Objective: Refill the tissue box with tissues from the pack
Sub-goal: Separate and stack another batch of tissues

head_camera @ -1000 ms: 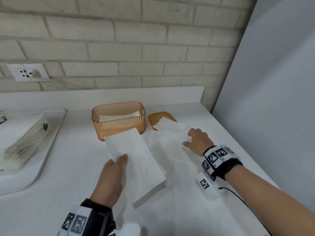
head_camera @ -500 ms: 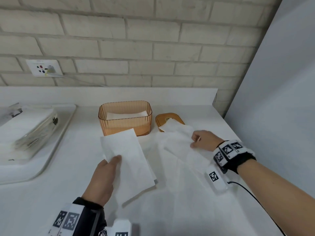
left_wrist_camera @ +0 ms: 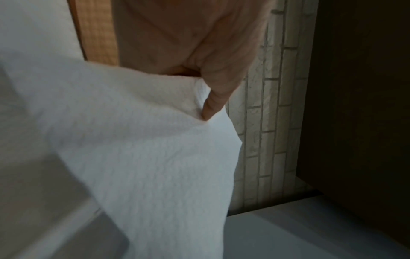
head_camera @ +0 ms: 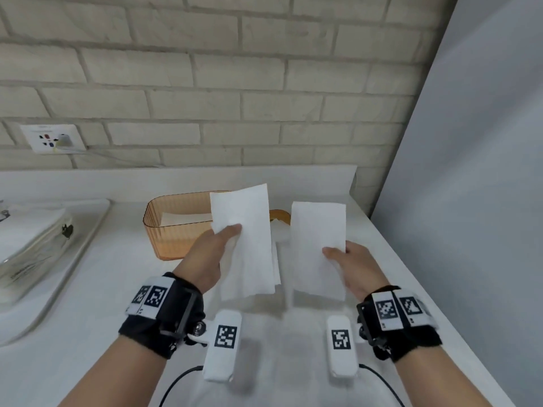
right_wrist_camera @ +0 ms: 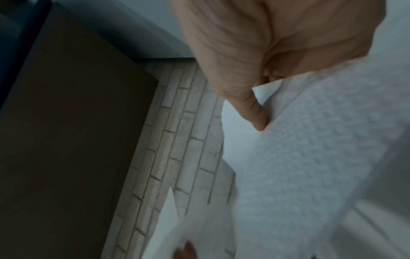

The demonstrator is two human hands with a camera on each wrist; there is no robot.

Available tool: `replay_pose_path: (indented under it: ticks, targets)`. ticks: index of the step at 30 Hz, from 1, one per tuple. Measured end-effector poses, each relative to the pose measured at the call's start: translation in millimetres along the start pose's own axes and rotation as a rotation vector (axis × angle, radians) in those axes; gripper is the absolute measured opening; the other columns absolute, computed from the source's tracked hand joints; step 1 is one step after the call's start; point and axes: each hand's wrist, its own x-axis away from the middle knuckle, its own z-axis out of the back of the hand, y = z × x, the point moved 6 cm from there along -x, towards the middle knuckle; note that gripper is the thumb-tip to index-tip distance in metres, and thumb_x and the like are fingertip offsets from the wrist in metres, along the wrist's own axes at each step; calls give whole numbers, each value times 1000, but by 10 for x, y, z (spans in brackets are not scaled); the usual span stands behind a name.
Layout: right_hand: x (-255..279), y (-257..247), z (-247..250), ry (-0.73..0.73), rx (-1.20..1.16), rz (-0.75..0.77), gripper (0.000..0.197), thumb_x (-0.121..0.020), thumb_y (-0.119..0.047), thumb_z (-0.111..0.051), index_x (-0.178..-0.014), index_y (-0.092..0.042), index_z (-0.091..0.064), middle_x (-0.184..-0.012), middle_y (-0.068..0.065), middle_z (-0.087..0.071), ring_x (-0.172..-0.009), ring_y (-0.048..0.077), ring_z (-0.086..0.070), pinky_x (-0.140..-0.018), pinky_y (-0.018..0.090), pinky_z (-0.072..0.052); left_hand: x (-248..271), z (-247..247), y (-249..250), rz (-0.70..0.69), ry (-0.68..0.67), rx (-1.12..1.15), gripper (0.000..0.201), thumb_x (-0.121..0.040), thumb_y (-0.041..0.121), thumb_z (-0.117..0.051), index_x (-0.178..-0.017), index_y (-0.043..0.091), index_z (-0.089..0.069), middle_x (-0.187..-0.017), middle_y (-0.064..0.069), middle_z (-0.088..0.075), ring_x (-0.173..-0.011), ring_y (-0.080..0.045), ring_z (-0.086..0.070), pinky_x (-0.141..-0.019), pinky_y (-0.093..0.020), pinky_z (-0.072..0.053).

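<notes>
Pinching two tissue stacks — one per hand — both hands above one tissue box.

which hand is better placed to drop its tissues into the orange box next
Left, probably. The left hand holds its tissue stack right at the open orange tissue box; the right hand is off to the box's right.

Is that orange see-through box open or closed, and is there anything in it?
Open: the ribbed translucent orange box has no lid on top. It is partly filled, with a low layer of white tissues showing through its wall.
</notes>
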Motion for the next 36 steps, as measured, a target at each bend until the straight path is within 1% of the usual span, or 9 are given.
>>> replay_pose_path:
  ticks: [3, 7, 11, 15, 19, 23, 28, 33, 36]
  targets:
    - [-43, 152, -392, -84, 34, -115, 27, -88, -20, -60, -106, 0, -65, -101, 14, -70, -94, 31, -66, -89, 45, -53, -27, 75, 145, -70, 87, 95, 18, -94, 20, -56, -104, 7, -65, -89, 0, -73, -77, -12, -69, -67, -23, -51]
    - [-167, 243, -908, -57, 476, -133, 39, -86, -33, -60, -109, -1, -58, -110, 14, -62, -100, 31, -59, -86, 37, -50, -14, 276, 176, -102, 150, 41, 29, -93, 24, -57, -116, 5, -60, -109, -7, -69, -98, -24, -65, -92, -37, -49]
    - [-129, 265, -1133, 18, 904, -164, 36, -89, -33, -55, -116, -9, -53, -130, 13, -40, -120, 29, -42, -101, 38, -39, 68, 437, 48, -75, 143, 11, 23, -93, 24, -57, -107, 8, -64, -109, -9, -70, -101, -27, -65, -87, -37, -49]
    - [-99, 337, -1212, 91, 822, -225, 47, -83, -17, -61, -123, -12, -36, -129, 13, -42, -119, 29, -45, -97, 43, -43, 109, 642, -130, -37, 169, 61, 21, -93, 22, -57, -106, 8, -64, -110, -11, -69, -100, -28, -64, -86, -37, -49]
    - [-65, 332, -1198, 154, 692, -206, 50, -83, -6, -52, -124, -13, -26, -128, 10, -50, -114, 30, -51, -93, 45, -41, 123, 816, -241, -10, 177, 135, 29, -94, 19, -55, -118, 2, -60, -114, -13, -67, -101, -28, -64, -81, -35, -50]
    - [-35, 341, -1198, 220, 668, -218, 47, -82, -19, -59, -121, -11, -32, -123, 8, -53, -115, 28, -48, -93, 44, -38, 141, 915, -299, 10, 176, 155, 27, -94, 17, -55, -115, 1, -60, -112, -14, -67, -94, -27, -63, -74, -33, -48]
    - [-32, 323, -1222, 224, 817, -259, 20, -82, -30, -59, -92, -15, -52, -114, 6, -56, -112, 26, -45, -90, 43, -35, 180, 1013, -371, 39, 142, 135, 28, -94, 20, -54, -115, 1, -60, -110, -14, -68, -96, -29, -63, -71, -33, -48]
    - [-19, 269, -1289, 227, 869, -147, 36, -92, -23, -45, -127, -31, -48, -121, 3, -48, -117, 23, -41, -94, 44, -31, 211, 1193, -415, 50, 127, 145, 31, -94, 22, -55, -118, 3, -59, -112, -14, -67, -103, -32, -63, -79, -38, -49]
    - [15, 150, -1303, 261, 858, -68, 33, -94, -29, -46, -126, -30, -50, -121, 3, -50, -116, 24, -42, -92, 41, -31, 223, 1312, -414, 48, 131, 136, 31, -94, 22, -55, -118, 4, -58, -113, -13, -67, -104, -33, -62, -82, -40, -49]
